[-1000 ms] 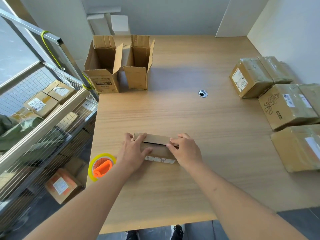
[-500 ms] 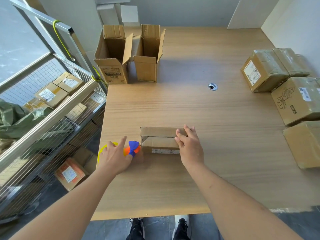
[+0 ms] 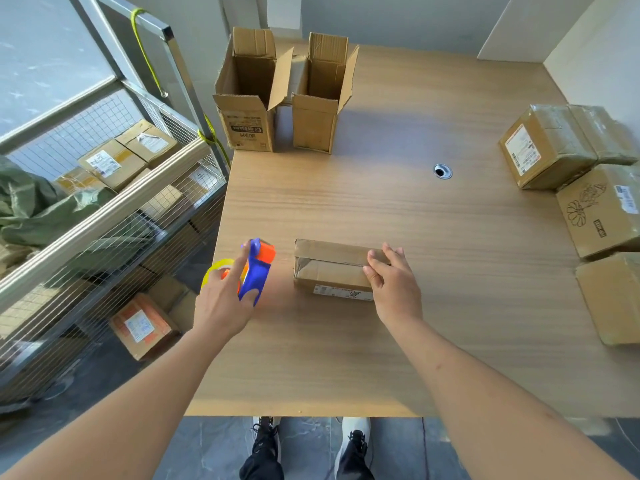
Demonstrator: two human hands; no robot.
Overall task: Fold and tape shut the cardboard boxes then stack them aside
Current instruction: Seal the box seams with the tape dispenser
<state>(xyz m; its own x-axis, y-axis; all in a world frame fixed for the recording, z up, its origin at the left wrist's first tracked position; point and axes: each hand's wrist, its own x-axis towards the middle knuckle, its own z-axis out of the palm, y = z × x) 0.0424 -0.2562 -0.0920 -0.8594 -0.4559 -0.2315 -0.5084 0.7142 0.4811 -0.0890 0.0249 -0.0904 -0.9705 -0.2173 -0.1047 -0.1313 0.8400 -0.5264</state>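
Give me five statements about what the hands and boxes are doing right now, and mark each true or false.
1. The left hand holds a blue and orange tape dispenser. True.
2. The right hand rests on the small folded box. True.
3. The two tall boxes at the far left of the table are taped shut. False: their top flaps stand open.
4. The tape dispenser is touching the small folded box. False: it is beside the box, with bare table between them.
5. Closed boxes sit along the right side of the table. True.
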